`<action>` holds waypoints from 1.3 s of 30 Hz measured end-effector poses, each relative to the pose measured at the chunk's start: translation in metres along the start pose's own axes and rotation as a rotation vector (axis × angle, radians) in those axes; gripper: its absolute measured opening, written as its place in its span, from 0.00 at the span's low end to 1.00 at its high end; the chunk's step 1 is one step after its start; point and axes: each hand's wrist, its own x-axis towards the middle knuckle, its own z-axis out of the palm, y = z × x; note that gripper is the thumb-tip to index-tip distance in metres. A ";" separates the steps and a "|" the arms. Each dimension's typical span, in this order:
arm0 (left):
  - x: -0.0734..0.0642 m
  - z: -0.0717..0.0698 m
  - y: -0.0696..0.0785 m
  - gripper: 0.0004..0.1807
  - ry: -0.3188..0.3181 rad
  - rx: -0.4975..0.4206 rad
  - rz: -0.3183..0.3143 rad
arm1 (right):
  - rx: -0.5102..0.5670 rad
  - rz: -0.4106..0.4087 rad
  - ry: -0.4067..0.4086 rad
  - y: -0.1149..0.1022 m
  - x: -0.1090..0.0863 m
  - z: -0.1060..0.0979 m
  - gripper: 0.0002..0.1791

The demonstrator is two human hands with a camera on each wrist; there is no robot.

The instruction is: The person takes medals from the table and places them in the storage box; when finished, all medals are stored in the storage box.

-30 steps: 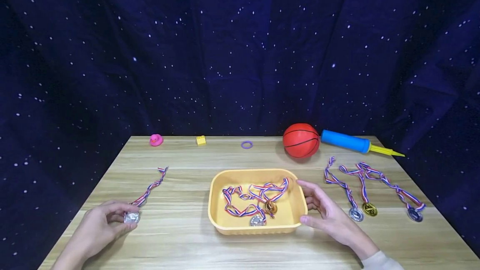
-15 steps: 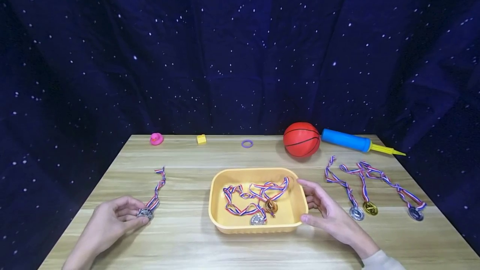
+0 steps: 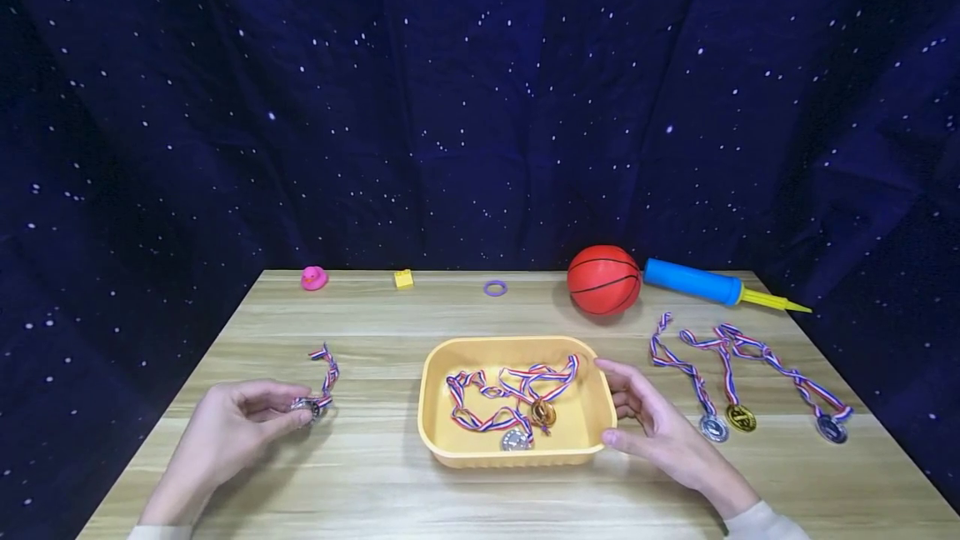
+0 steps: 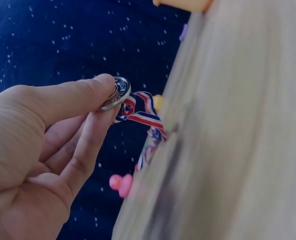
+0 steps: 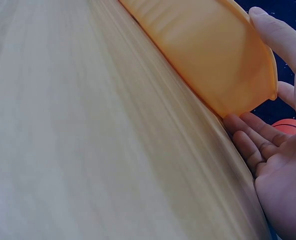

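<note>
My left hand (image 3: 236, 427) pinches a silver medal (image 4: 119, 92) between thumb and fingers, raised a little off the wooden table. Its red, white and blue ribbon (image 3: 328, 375) hangs down and trails on the tabletop. At the right end of a yellow plastic basin (image 3: 517, 458), my right hand (image 3: 660, 432) holds the side, thumb at the front corner and index finger at the back corner of the rim. Inside the basin lie a silver medal (image 3: 514, 440) and a bronze-coloured medal (image 3: 543, 413), both with striped ribbons.
Right of the basin lie a silver medal (image 3: 714, 427), a gold medal (image 3: 741, 417) and a darker silver medal (image 3: 831, 428). Along the back edge sit a pink duck (image 3: 313, 277), yellow block (image 3: 403, 279), purple ring (image 3: 495, 288), red ball (image 3: 603, 280) and blue pump (image 3: 692, 282).
My left hand has moved right and slightly up with the silver medal, lifting it; the ribbon has bunched and shifted with it. My right hand and the basin stay in place.
</note>
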 end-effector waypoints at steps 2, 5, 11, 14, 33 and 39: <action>0.004 0.002 0.005 0.16 0.006 -0.010 0.000 | 0.001 -0.003 -0.002 0.000 0.000 0.000 0.45; 0.010 0.004 0.012 0.14 0.001 -0.023 0.009 | 0.000 -0.008 -0.006 0.000 0.001 0.001 0.45; 0.024 0.010 0.027 0.10 -0.044 -0.062 0.094 | -0.002 -0.005 -0.004 -0.001 0.001 0.000 0.45; 0.031 0.014 0.035 0.10 -0.058 -0.060 0.136 | -0.004 -0.007 -0.004 -0.001 0.001 0.000 0.45; 0.082 0.026 0.113 0.12 -0.025 -0.202 0.352 | 0.006 -0.018 -0.004 0.000 0.000 0.000 0.45; 0.097 0.031 0.147 0.13 -0.049 -0.249 0.432 | 0.014 -0.041 -0.011 0.001 0.000 0.000 0.45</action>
